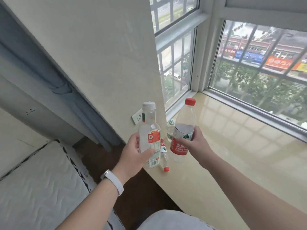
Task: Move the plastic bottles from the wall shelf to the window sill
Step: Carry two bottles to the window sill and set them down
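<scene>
Blocking much of the view, the two held bottles covered what sat behind them on the window sill [232, 155]. A green-capped bottle [170, 130] at the sill's wall end showed only its cap and a strip of body. A small red-capped bottle [164, 159] lay on its side at the sill's near edge, its far end hidden behind the left-hand bottle. Most label print was too small to read.

The left hand [132, 153] gripped a clear white-capped bottle [149, 128] upright over the sill's near corner, with the thumb across the label and the other fingers hidden behind it. Whether its base touched the sill could not be told. The right hand [197, 141] gripped a large red-capped bottle [179, 148] around its red label, fingers [181, 140] curled over the front. Its clear base was hard to make out, at or just above the sill. A white watch [113, 180] sat on the left wrist. Both forearms were cut off at the frame's bottom edge.
</scene>
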Motion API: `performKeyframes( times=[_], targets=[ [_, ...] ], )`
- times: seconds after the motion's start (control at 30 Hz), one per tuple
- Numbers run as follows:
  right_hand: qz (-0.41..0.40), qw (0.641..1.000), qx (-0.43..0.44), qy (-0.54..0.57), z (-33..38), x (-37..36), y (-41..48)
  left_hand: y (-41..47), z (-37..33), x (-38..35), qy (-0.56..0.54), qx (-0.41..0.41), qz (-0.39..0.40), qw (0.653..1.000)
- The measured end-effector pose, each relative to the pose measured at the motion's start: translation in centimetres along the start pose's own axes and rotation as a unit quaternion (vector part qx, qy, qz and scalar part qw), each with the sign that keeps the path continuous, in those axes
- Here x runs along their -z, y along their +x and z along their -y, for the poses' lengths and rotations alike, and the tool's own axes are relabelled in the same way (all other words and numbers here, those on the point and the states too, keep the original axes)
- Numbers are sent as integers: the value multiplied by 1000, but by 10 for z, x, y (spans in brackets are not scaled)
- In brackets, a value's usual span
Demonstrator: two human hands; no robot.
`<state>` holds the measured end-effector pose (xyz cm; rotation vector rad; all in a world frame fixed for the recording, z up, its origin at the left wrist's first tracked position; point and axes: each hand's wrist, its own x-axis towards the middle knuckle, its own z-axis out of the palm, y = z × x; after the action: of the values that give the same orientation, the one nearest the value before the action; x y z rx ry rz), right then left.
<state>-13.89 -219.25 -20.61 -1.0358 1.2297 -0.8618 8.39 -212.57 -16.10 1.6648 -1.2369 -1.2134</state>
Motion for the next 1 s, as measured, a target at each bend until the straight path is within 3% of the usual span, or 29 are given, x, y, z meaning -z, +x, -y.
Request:
performKeyframes(
  times=[0.13,0.33,0.7,1.0],
  targets=[
    [-61,998,-14,11,-2,21,5,36,-3,-9,7,3,19,1000],
    [-163,985,-46,6,-21,43,-5,81,-3,-46,22,-7,136,990],
    [-356,932,-62,-9,-16,40,-31,159,5,-87,66,-49,301,950],
    [-427,896,-117,-38,-78,29,-21,177,78,-130,95,-57,301,947]
  ],
)
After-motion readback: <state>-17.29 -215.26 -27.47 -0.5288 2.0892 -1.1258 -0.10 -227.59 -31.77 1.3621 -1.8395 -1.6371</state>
